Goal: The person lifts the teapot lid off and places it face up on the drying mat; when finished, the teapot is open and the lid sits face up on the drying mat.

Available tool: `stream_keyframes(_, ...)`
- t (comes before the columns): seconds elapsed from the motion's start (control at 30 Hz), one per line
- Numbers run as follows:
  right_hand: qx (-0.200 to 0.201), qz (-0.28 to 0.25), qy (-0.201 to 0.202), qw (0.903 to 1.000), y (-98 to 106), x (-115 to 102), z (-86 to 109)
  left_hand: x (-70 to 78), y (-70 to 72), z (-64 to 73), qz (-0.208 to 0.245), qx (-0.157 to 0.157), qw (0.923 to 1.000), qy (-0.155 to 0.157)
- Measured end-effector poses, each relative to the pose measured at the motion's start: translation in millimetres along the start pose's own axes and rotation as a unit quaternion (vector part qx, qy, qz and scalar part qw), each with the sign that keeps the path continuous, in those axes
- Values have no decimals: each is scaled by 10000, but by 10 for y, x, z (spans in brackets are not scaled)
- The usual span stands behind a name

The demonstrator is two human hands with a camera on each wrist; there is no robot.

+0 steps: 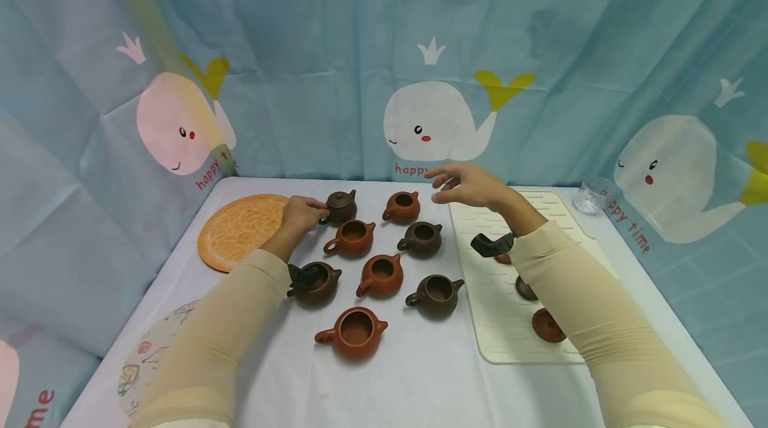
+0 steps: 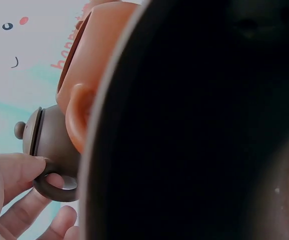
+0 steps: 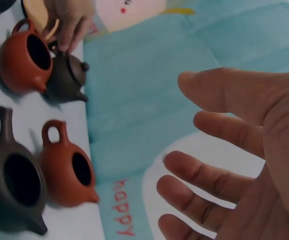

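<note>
My left hand [image 1: 301,215] pinches the handle of a small dark brown teapot [image 1: 343,209] at the back left of the teapot group. Its lid with a round knob sits on top, and in the left wrist view the thumb presses the top of the handle [image 2: 57,194] with a fingertip through its loop. My right hand [image 1: 471,186] hangs in the air, fingers spread and holding nothing, to the right of a lidless reddish teapot [image 1: 402,209]. Just in front of the lidded one stands another lidless reddish teapot [image 1: 353,239].
Several more lidless teapots, such as a dark one [image 1: 438,298] and a reddish one [image 1: 355,336], stand nearer the front. Lids, including a reddish one [image 1: 547,326], lie on a cream mat [image 1: 498,348]. A clear cup [image 1: 591,196] stands back right, a round orange mat [image 1: 237,231] left.
</note>
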State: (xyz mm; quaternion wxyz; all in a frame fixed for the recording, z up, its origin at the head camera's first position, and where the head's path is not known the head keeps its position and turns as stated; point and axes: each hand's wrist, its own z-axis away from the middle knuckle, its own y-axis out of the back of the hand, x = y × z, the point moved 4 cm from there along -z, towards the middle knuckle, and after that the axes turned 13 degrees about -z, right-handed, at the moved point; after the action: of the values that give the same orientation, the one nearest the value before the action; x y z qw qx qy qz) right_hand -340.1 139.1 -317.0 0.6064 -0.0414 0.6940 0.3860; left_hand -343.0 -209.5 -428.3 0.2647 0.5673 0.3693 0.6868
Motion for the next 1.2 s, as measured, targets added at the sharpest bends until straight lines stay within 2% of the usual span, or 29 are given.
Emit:
stream_keyframes(0.47,-189,-341,150,9991,-458,-69,-526,-12,-4,-1,-177,-18,9998,-127)
stream_keyframes(0.73,58,-520,199,9984,-668,14,-790,1,17,-1,-162,-26,9998,-69)
stream_keyframes(0.97,313,-533,125,9980,-868,56,-936,-11,10,7,-148,-81,9999,14)
stream_keyframes(1.07,425,-625,40,9971,-935,81,-989,-1,10,3,-149,-59,9999,-40)
stream_keyframes(1.2,369,-875,-149,9954,-1035,106,-1054,15,13,9,-197,-36,9998,-39)
